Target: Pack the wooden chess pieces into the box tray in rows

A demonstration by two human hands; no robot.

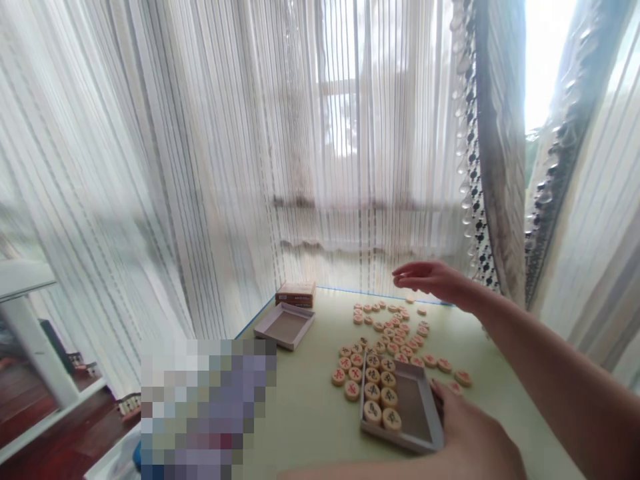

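My left hand (pixel 473 427) reaches in from the bottom and grips the right wall of a shallow grey box (pixel 417 400). Two columns of round wooden Chinese chess pieces (pixel 389 398) with dark characters fill the box's left side; its right side shows bare floor. Raised over the far edge of the table, my right hand (pixel 433 279) has its fingers drawn together around what looks like a small pale chess piece (pixel 397 281), mostly hidden. Beneath and beyond the box lie many loose pieces (pixel 399 333), mostly red-marked, with some dark-marked ones near the box.
A shallow box lid (pixel 285 325) lies at the back left of the green table (pixel 310 400), in front of small stacked boxes (pixel 295 293). Sheer striped curtains (pixel 240 167) hang behind the table. A blurred-out patch (pixel 210 407) covers the left side.
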